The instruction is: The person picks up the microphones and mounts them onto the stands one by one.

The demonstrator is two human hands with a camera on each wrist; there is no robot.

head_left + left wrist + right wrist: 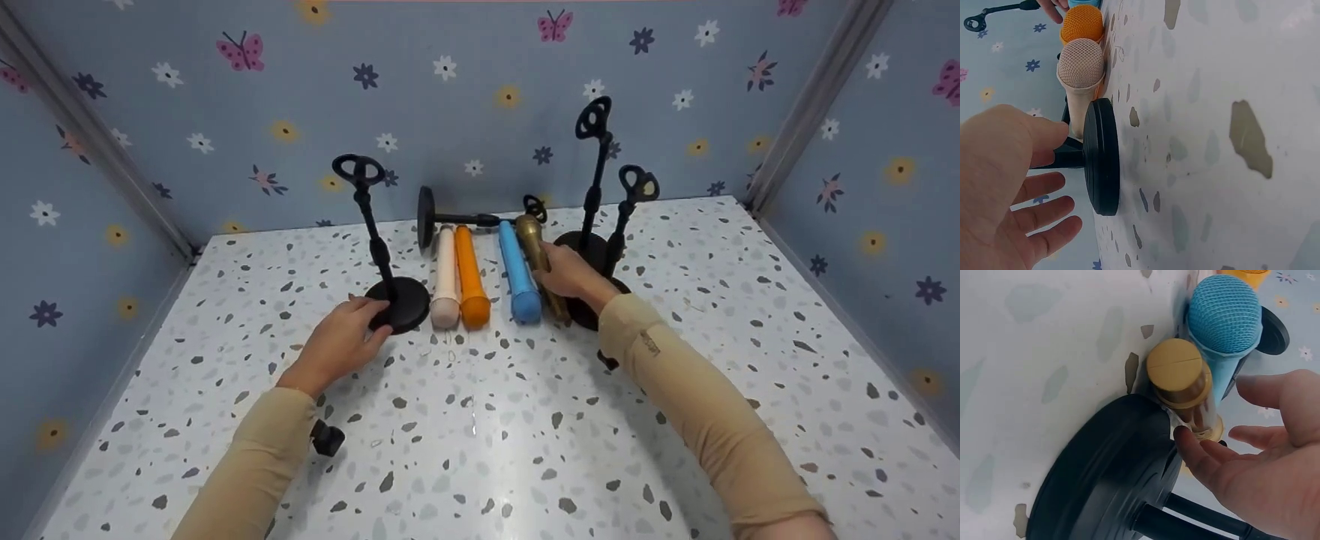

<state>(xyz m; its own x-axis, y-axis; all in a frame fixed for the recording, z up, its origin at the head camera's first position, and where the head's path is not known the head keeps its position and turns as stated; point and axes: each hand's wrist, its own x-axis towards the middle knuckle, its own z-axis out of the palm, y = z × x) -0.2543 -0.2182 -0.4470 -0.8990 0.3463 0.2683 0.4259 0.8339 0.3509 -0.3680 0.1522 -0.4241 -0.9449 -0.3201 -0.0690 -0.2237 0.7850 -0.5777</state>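
Note:
Toward the left, a black microphone stand (405, 306) stands upright on its round base. My left hand (341, 341) is at that base, and in the left wrist view its fingers (1050, 214) are spread, with the thumb beside the pole. My right hand (566, 271) is at a gold microphone (531, 231) lying on the surface. The right wrist view shows a fingertip (1182, 434) against or very close to the gold microphone's side, the thumb apart from it. A blue microphone (516, 262) lies just left of the gold one.
An orange microphone (469, 262) and a pale microphone (445, 277) lie side by side. Behind them a black stand (426, 217) lies on its side. Two more stands, one taller (592, 199) and one shorter (616, 240), stand upright at the right. Patterned walls (465, 112) enclose the speckled tabletop (480, 420).

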